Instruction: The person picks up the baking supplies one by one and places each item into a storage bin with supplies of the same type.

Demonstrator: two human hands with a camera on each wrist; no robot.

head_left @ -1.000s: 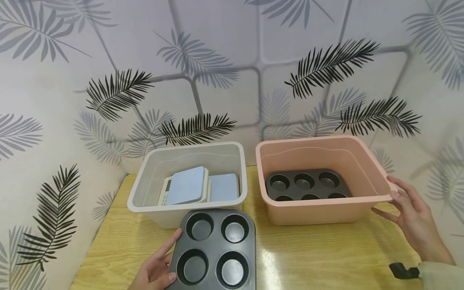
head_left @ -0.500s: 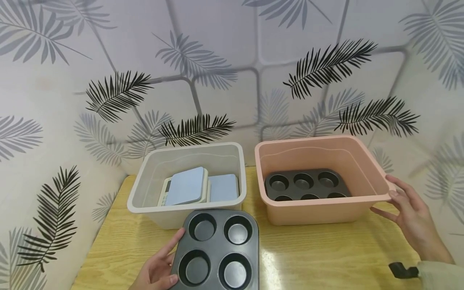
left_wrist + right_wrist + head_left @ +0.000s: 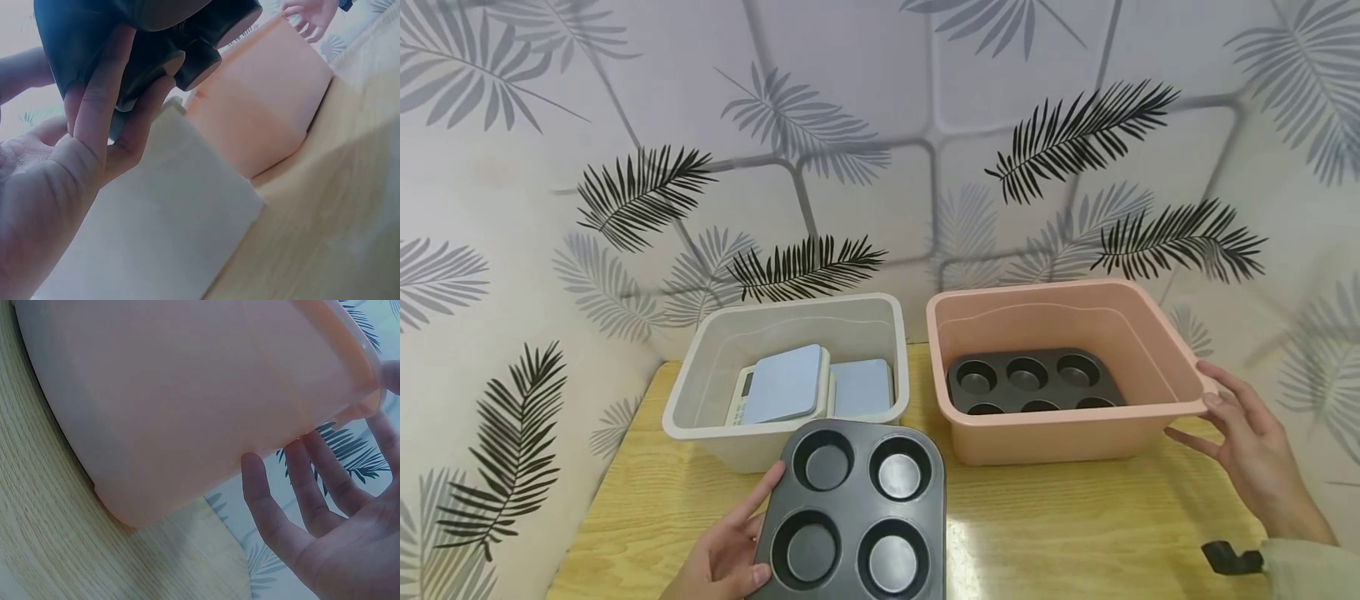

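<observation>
My left hand [image 3: 726,554] grips the left edge of a dark muffin pan [image 3: 850,497] with round cups, held tilted in front of a white plastic bin [image 3: 786,304]. In the left wrist view, fingers [image 3: 103,94] press the underside of the muffin pan [image 3: 200,62]. My right hand [image 3: 1262,450] holds the right front corner of a pink plastic bin [image 3: 1060,437] by its rim. In the right wrist view, several fingertips [image 3: 253,465] touch its outer wall. Inside the pink bin sits another dark muffin pan [image 3: 1000,367].
Two kitchen scales with light blue tops, one [image 3: 786,383] leaning on the other [image 3: 862,387], lie in the white bin. Both bins stand on a wooden table [image 3: 1045,525] against a wall [image 3: 925,200] with a leaf pattern. A black strap end [image 3: 1232,558] shows at the right sleeve.
The muffin pan in my left hand has shifted slightly to the right and up, overlapping the white bin's front rim. My right hand stays at the pink bin's corner.
</observation>
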